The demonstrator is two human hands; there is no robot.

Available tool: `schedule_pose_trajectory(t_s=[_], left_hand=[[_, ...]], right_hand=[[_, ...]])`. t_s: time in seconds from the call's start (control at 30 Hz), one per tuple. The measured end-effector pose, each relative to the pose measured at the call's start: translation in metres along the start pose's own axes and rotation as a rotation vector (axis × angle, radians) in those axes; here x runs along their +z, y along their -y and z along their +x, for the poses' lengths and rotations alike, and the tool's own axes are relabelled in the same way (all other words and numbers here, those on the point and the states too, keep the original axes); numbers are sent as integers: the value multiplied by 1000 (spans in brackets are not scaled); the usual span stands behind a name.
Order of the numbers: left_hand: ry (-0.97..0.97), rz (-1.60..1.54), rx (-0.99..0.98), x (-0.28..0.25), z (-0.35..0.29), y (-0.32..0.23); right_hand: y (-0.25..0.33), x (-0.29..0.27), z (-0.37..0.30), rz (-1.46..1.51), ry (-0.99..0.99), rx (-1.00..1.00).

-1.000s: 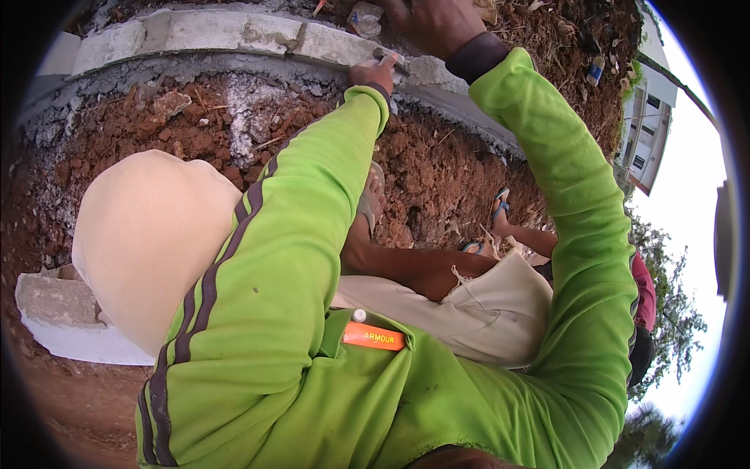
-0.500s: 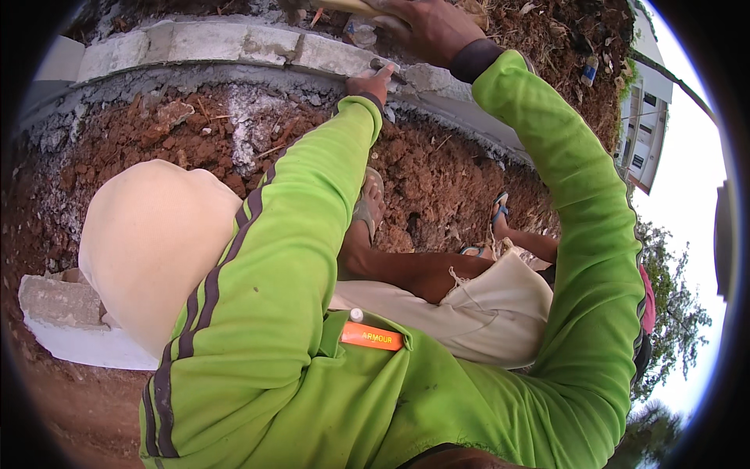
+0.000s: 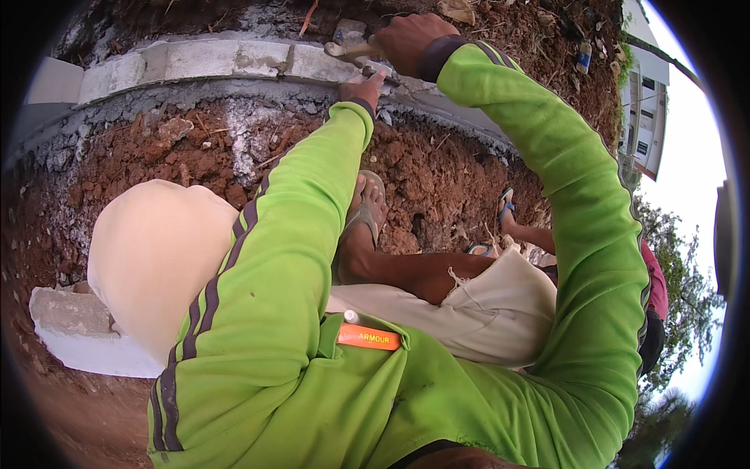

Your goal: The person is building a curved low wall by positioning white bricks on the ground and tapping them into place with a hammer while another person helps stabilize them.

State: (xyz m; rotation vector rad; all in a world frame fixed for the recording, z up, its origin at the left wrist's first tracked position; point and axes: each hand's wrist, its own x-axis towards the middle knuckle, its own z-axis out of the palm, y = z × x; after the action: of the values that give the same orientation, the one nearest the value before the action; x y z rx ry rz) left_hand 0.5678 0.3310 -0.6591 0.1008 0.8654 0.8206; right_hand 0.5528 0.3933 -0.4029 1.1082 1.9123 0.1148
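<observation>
My left hand [image 3: 362, 91] is at the top edge of a low curved row of pale concrete blocks [image 3: 258, 59]. Its fingers are closed around a small dark grey piece that I cannot make out clearly. Just beyond and to the right, my right hand [image 3: 412, 44] is closed on a tool with a pale wooden handle [image 3: 351, 50]. The handle sticks out to the left, over the blocks. My fist hides the rest of the tool, so its head is not plain to see. Both arms are in green sleeves with dark cuffs.
Loose red-brown soil [image 3: 422, 187] lies this side of the blocks, with my sandalled foot [image 3: 363, 215] on it. Another person's sandalled foot [image 3: 506, 205] is to the right. A block [image 3: 70, 313] lies at lower left, and a small bottle [image 3: 583, 59] at upper right.
My right hand has come down and left with the wooden-handled tool, closer to my left hand. My left hand has stayed nearly in place on the blocks.
</observation>
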Motion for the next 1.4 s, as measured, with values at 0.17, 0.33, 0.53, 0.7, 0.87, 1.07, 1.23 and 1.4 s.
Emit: schedule_pose_trajectory(t_s=[0.17, 0.33, 0.53, 0.7, 0.87, 1.07, 1.23, 1.4], left_hand=[[-43, -71, 48, -6, -1, -1], [-72, -190, -20, 5, -32, -8], [-21, -203, 4, -2, -18, -3], [-41, -269, 40, -12, -17, 6], [-41, -222, -10, 2, -25, 6], [52, -314, -47, -7, -23, 22], [3, -75, -117, -5, -32, 24], [62, -137, -91, -11, -35, 38]], right_hand=[[11, -7, -22, 326, -172, 100], [5, 0, -34, 145, -75, 97], [0, 16, -25, 68, -47, 62], [8, 15, -44, 222, -204, 75], [-1, 11, -26, 39, -161, 55], [3, 19, -47, 228, -262, 71], [7, -12, -26, 113, -214, 65], [11, 0, -47, 137, -244, 45]])
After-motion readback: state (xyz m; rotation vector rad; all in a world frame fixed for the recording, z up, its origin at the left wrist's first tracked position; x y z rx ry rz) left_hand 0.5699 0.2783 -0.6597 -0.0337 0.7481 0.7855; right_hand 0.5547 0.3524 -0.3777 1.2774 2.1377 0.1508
